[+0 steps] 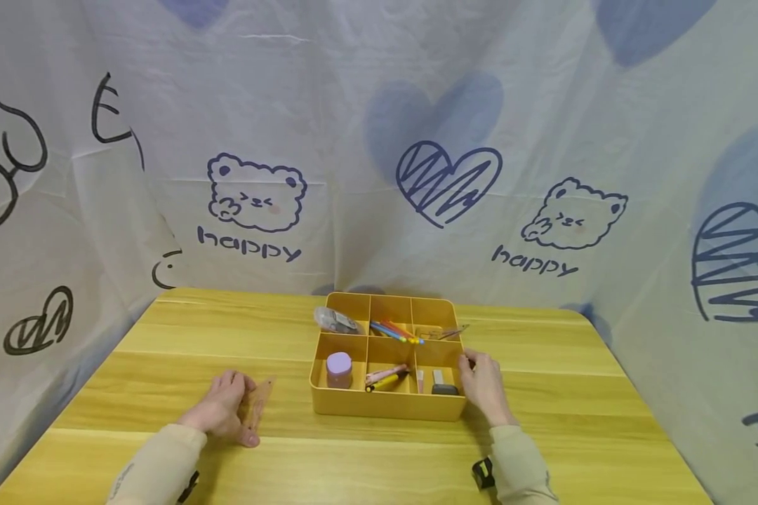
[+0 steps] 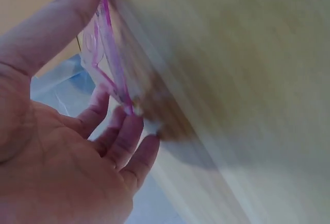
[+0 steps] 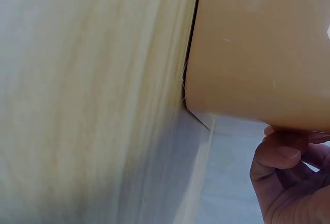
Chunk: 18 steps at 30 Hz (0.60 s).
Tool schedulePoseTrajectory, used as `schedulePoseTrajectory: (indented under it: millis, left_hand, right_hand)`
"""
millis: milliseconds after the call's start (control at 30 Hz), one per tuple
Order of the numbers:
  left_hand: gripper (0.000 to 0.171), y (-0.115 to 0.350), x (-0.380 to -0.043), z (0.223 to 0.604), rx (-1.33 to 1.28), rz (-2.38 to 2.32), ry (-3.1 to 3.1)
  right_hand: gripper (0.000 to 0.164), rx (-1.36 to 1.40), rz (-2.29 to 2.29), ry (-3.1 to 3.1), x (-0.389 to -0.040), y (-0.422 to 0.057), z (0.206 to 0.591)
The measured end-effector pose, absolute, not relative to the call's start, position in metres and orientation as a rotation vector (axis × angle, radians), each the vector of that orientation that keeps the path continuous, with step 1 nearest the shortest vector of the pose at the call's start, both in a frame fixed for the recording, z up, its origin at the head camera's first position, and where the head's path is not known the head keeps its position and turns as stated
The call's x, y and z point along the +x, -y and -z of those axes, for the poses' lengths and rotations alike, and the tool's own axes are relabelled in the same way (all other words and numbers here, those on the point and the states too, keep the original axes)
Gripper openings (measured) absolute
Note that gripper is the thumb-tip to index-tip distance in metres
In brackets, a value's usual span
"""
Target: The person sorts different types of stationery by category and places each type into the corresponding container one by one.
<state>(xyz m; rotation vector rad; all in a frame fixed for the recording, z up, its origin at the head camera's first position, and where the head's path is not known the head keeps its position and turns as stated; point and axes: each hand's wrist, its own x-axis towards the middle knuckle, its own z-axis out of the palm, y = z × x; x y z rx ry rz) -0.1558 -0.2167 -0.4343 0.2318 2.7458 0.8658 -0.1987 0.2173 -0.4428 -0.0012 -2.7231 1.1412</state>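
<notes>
My left hand pinches a clear, pinkish set square between thumb and fingers, to the left of the box. In the left wrist view, the pink edge of the set square runs from the thumb to the curled fingertips, tilted just off the table. A yellow compartment box stands at the middle of the table. At its right wall, my right hand grips the rim; the right wrist view has the thumb and fingers at the edge of the box. Part of those fingers is hidden.
In the box's front compartments are a purple-lidded jar, pens and an eraser-like white piece beside a dark item. Behind lie a grey bagged item, coloured pens and clear rulers. A printed cloth hangs behind the table.
</notes>
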Motion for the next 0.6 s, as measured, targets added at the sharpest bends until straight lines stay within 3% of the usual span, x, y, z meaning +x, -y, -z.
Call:
schedulePoseTrajectory:
  millis: [367,600]
  left_hand:
    - [0.057,0.213,-0.159,0.441,0.333,-0.798,-2.74]
    - [0.059,0.208,-0.16,0.448,0.22,-0.857,-2.746]
  right_hand:
    - [0.028,-0.019,-1.142,2.723,-0.199,-0.217,0.445]
    - [0.03,-0.023,-1.138,2.715,-0.199,-0.217,0.446]
